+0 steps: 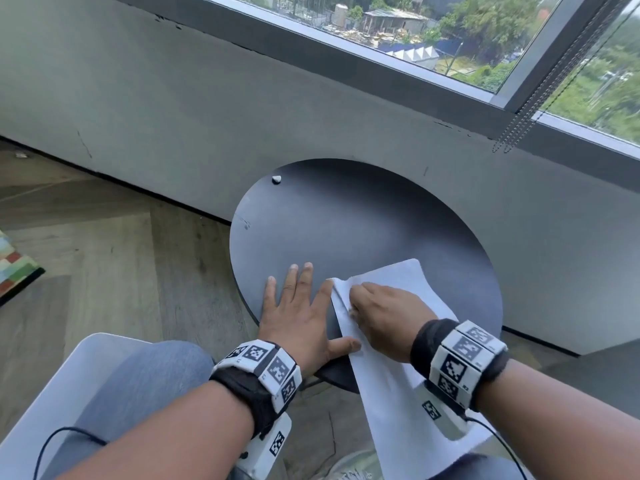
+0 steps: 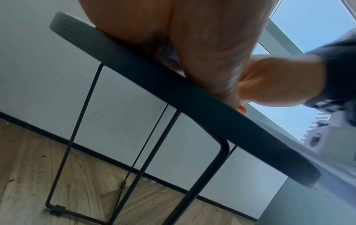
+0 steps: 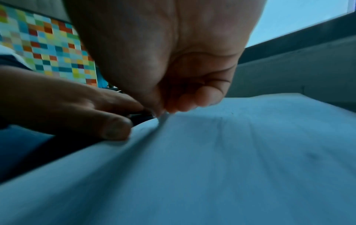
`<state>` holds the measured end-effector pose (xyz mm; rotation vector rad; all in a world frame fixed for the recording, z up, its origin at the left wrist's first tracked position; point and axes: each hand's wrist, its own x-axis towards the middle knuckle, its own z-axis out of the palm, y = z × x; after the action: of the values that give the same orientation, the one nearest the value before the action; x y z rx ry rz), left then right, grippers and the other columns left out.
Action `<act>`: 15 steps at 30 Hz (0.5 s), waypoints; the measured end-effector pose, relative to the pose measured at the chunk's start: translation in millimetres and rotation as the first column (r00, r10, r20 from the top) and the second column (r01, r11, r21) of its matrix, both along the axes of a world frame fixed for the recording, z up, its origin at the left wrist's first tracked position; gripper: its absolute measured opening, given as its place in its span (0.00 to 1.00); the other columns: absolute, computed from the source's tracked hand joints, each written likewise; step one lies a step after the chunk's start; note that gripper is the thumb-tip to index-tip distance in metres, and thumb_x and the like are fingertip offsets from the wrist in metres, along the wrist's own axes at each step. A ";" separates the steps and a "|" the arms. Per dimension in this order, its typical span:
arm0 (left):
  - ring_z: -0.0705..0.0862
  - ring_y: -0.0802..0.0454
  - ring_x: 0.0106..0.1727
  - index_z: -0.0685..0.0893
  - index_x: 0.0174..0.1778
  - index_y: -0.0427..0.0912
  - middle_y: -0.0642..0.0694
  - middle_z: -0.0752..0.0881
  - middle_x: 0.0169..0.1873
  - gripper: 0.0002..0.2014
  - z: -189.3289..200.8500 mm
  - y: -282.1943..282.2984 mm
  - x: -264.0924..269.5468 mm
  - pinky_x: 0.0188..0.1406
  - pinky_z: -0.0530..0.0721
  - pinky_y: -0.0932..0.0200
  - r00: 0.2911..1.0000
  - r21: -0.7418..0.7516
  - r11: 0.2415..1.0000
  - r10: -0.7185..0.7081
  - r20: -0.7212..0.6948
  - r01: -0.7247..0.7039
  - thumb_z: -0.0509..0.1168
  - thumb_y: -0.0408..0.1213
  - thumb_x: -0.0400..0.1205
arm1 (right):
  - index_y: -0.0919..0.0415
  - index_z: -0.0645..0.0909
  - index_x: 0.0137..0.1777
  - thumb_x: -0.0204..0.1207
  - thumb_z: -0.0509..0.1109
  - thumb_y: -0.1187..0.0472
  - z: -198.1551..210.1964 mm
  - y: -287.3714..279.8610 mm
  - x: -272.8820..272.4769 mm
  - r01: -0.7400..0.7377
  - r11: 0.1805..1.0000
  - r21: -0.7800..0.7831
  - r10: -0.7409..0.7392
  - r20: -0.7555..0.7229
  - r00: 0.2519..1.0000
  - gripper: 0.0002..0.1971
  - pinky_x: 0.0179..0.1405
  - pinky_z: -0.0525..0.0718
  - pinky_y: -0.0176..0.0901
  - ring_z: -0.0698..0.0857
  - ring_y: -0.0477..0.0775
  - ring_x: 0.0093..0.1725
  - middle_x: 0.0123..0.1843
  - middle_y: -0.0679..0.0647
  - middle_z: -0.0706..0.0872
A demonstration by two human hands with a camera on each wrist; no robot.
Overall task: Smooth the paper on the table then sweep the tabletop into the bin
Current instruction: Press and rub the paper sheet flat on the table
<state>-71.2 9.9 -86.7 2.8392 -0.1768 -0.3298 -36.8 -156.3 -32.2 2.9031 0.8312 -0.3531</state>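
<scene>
Up close, the paper (image 1: 391, 306) is a white sheet lying on the near right part of the round black table (image 1: 363, 223), its lower end hanging off the near edge toward the person's lap. The left hand (image 1: 298, 313) lies flat on the tabletop just left of the sheet — fingers straight and spread, thumb (image 1: 344, 345) stretched out so its tip touches the paper's left edge. The right hand (image 1: 388, 313) sits on the sheet with its fingers curled under; the right wrist view shows the fingertips (image 3: 185, 103) bunched together and nipping a raised fold of the paper at its left edge. A crease runs down the sheet from that spot. In the left wrist view the left palm rests on the table's rim, with thin black wire legs (image 2: 77, 132) below.

Far across the table, near its left rim, sits a small white scrap (image 1: 276, 179) — well apart from both hands. A grey wall (image 1: 173, 116) stands behind the table under a window (image 1: 450, 29), and a bead chain (image 1: 540, 95) hangs at the right. The floor (image 1: 104, 244) is wood.
</scene>
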 end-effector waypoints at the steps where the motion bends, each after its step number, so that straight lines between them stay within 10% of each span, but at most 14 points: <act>1: 0.30 0.43 0.88 0.42 0.88 0.57 0.45 0.34 0.89 0.54 0.0 -0.1 -0.5 0.84 0.34 0.31 1.000 0.002 1.000 0.001 0.000 -0.001 0.53 0.82 0.72 | 0.53 0.62 0.45 0.86 0.55 0.53 1.6 -1.0 -1.6 -0.004 1.000 0.003 0.004 -0.007 1.000 0.09 0.38 0.69 0.49 0.69 0.55 0.40 0.42 0.48 0.70; 7: 0.29 0.43 0.88 0.41 0.88 0.57 0.45 0.33 0.89 0.53 2.6 1.4 -0.5 0.84 0.32 0.32 1.000 0.012 1.000 0.004 -0.014 -0.004 0.52 0.81 0.73 | 0.53 0.70 0.43 0.82 0.54 0.53 1.6 -21.1 28.2 0.256 0.966 0.032 -0.254 -0.048 0.966 0.09 0.41 0.76 0.49 0.78 0.57 0.45 0.43 0.48 0.80; 15: 0.25 0.45 0.86 0.36 0.89 0.54 0.47 0.28 0.87 0.48 9.0 3.5 1.4 0.84 0.31 0.33 0.997 0.005 1.000 0.008 -0.079 -0.008 0.49 0.74 0.81 | 0.61 0.76 0.46 0.82 0.63 0.57 -5.8 -95.0 30.7 0.672 0.688 0.276 -0.546 -0.413 0.729 0.08 0.32 0.79 0.46 0.81 0.56 0.32 0.39 0.57 0.87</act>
<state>-69.7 13.4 -77.7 2.8247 -0.1486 -0.4405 -6.1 -251.3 -38.1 3.5236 -0.1527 -0.7764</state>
